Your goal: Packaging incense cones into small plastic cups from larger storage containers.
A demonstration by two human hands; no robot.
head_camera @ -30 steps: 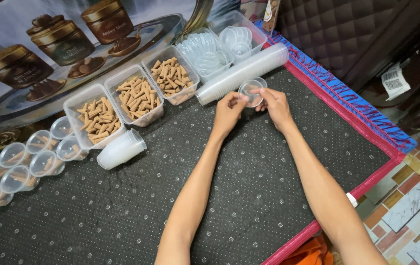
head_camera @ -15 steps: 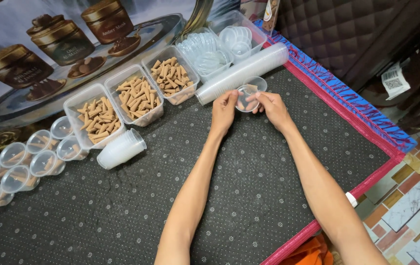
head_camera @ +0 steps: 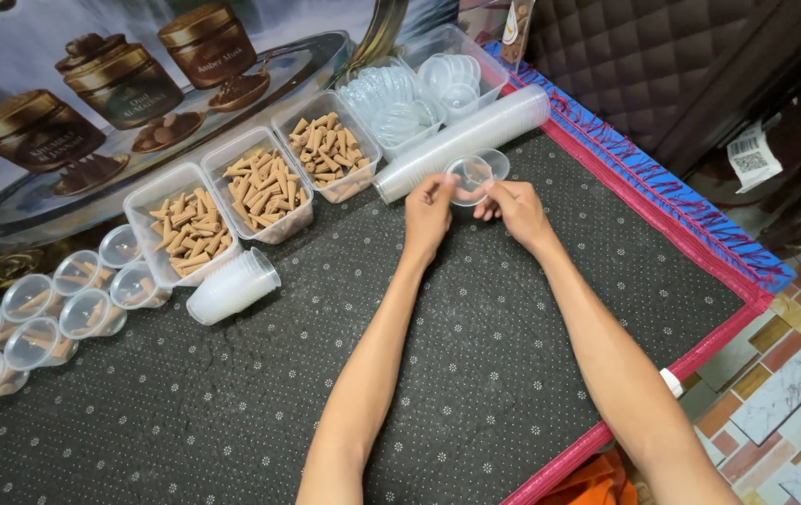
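Observation:
My left hand (head_camera: pixel 429 210) and my right hand (head_camera: pixel 511 208) both pinch a small clear plastic cup (head_camera: pixel 472 176), held just above the dark dotted mat (head_camera: pixel 260 393). A second clear cup (head_camera: pixel 495 164) sits right behind it, overlapping it. Directly beyond my hands lies a long sleeve of stacked clear cups (head_camera: pixel 461 140) on its side.
Three clear tubs of brown incense cones (head_camera: pixel 255 190) stand in a row at the back. A short cup stack (head_camera: pixel 230 288) lies on its side. Several lidded filled cups (head_camera: pixel 45 313) sit at the left. Two tubs of clear lids (head_camera: pixel 419 93) stand behind. The mat's red edge (head_camera: pixel 691 351) runs along the right.
My hands have shifted a little toward me and to the left with the cup; the second cup now shows behind it.

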